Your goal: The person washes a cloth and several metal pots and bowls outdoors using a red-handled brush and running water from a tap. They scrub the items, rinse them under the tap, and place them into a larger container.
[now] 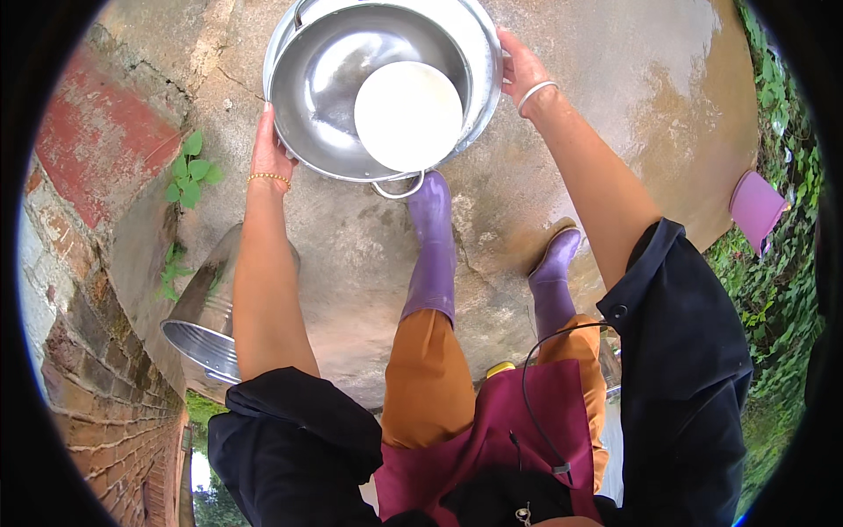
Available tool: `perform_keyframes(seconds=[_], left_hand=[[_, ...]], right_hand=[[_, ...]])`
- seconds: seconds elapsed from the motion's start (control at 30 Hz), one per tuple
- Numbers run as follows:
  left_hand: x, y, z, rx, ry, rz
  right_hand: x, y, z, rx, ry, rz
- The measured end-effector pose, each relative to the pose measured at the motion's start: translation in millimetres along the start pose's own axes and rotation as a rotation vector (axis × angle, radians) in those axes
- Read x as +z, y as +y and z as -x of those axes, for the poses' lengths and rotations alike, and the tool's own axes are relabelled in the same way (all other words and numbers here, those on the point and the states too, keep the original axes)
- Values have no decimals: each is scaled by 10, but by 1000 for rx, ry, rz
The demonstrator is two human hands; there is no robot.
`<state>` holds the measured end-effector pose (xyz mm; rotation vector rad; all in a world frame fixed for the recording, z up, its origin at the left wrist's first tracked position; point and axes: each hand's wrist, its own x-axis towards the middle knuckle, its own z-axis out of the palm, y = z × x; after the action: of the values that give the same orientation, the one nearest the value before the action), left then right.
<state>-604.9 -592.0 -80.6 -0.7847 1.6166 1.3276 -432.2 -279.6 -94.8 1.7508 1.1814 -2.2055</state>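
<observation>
A wide metal basin (486, 85) is held out in front of me at the top of the view. Nested inside it is a shiny metal pan (309, 99) with loop handles, one of them pointing back towards me. Within the pan rests a round white dish (408, 117), too bright to show any detail. My left hand (271, 141) grips the left side of the stack, its thumb up along the rim and its fingers partly hidden underneath. On the right side, my right hand (522, 69) holds the outer basin's edge.
A metal bucket (204, 316) lies tipped on the ground beyond my left forearm. Brick wall (112, 408) and a red-painted slab (99, 138) border the left. A pink container (757, 211) sits by green foliage on the right. Wet, cracked concrete (342, 263) lies around my purple boots (431, 257).
</observation>
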Motion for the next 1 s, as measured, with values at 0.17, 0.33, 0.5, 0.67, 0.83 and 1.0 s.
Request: perform_keyframes(seconds=[0.17, 0.33, 0.5, 0.67, 0.83, 1.0], left_hand=[[218, -16, -187, 178, -72, 183], [400, -45, -174, 198, 54, 171], [874, -44, 35, 201, 16, 113], [1548, -283, 409, 260, -43, 16], [2577, -663, 856, 113, -35, -25], [3480, -1267, 1305, 91, -222, -161]], right_hand=[[93, 244, -146, -75, 217, -390], [2, 527, -259, -116, 372, -772], [-427, 594, -105, -91, 551, -862], [-1200, 783, 192, -134, 675, -972], [-2289, 900, 598, -231, 799, -1123], [-3435, 1192, 1150, -253, 982, -1149]])
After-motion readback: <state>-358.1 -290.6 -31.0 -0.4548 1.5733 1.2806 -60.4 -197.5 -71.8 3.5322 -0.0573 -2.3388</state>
